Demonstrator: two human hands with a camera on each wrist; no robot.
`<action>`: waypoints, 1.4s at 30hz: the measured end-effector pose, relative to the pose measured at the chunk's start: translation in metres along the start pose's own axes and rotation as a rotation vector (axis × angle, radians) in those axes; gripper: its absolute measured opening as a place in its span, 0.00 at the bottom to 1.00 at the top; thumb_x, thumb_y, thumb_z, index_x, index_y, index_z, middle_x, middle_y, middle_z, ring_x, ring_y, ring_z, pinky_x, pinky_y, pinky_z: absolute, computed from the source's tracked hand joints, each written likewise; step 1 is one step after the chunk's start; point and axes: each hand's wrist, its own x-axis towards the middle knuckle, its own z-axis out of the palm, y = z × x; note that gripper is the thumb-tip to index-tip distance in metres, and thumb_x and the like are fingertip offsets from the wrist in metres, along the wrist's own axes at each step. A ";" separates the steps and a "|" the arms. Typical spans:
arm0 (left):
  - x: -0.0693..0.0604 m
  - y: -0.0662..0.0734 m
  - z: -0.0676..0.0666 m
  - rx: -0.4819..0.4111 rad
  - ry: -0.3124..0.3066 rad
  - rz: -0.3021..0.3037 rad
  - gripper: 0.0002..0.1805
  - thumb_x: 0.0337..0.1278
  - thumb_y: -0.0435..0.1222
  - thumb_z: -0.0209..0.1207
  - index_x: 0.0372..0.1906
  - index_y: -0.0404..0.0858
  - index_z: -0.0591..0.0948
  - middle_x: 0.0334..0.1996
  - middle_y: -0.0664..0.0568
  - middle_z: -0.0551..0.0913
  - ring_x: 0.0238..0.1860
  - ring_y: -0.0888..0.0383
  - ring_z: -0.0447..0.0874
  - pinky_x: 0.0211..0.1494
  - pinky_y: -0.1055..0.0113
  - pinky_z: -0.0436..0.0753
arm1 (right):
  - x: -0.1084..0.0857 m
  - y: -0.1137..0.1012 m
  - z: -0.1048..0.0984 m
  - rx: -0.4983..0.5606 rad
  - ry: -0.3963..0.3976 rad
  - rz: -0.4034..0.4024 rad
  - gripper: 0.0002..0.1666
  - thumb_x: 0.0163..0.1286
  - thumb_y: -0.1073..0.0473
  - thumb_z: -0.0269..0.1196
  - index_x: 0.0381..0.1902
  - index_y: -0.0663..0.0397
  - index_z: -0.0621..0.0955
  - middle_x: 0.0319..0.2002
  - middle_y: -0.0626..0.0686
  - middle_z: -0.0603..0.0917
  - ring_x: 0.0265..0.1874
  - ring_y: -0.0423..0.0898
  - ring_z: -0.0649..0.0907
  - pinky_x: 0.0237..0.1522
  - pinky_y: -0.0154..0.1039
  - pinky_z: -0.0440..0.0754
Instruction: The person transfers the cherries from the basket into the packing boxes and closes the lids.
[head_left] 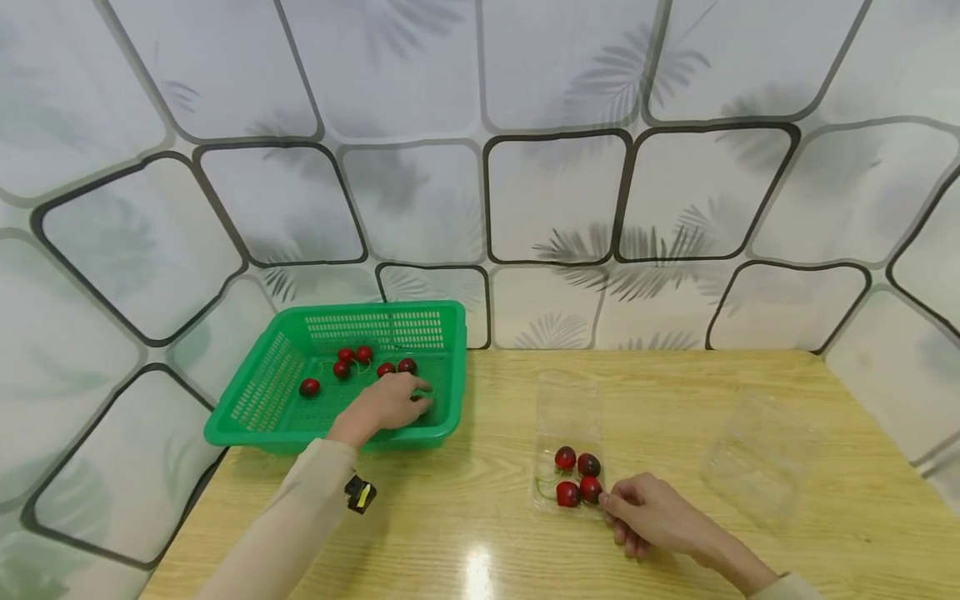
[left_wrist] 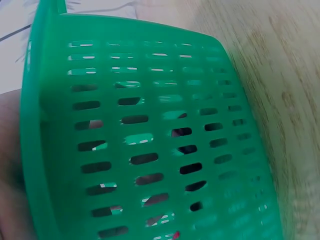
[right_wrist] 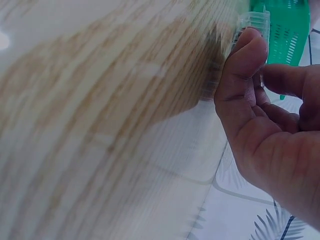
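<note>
My left hand (head_left: 392, 402) reaches down into a green plastic basket (head_left: 333, 439), near its right end. Its fingertips are partly hidden, so whether they hold a cherry does not show. Several dark red cherries (head_left: 309, 387) with green stems lie in the basket, some just beyond this hand. In the left wrist view the slotted basket wall (left_wrist: 165, 90) covers most of the hand. At the front right corner of an open clear plastic box (head_left: 546, 502), my right hand (head_left: 651, 515) pinches the edge between thumb and fingers. Several cherries (head_left: 567, 494) sit in that box, with its lid folded back.
A second clear plastic container (head_left: 761, 458) stands to the right on the wooden table (head_left: 465, 500). Behind the table hangs a patterned cloth (head_left: 555, 200). A black device with a yellow mark (head_left: 361, 494) is on the left wrist.
</note>
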 end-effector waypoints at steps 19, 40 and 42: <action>0.006 0.002 0.002 0.107 -0.136 -0.074 0.18 0.70 0.44 0.58 0.57 0.41 0.87 0.60 0.44 0.85 0.59 0.36 0.68 0.64 0.29 0.70 | -0.001 -0.002 0.001 0.006 -0.003 0.003 0.22 0.81 0.50 0.54 0.34 0.62 0.80 0.23 0.49 0.82 0.19 0.40 0.81 0.21 0.31 0.81; 0.005 -0.013 0.005 -0.001 0.123 -0.071 0.04 0.50 0.34 0.70 0.30 0.43 0.85 0.30 0.52 0.85 0.28 0.54 0.81 0.31 0.55 0.82 | 0.001 -0.002 0.000 -0.001 -0.002 0.006 0.22 0.81 0.50 0.55 0.34 0.61 0.81 0.23 0.49 0.82 0.19 0.40 0.81 0.21 0.31 0.81; 0.004 -0.013 0.004 -0.004 0.145 -0.058 0.04 0.53 0.33 0.68 0.31 0.43 0.83 0.29 0.52 0.84 0.27 0.54 0.80 0.30 0.57 0.81 | 0.001 -0.002 0.000 -0.001 0.002 0.007 0.22 0.81 0.50 0.55 0.34 0.62 0.81 0.23 0.50 0.82 0.19 0.40 0.81 0.21 0.31 0.81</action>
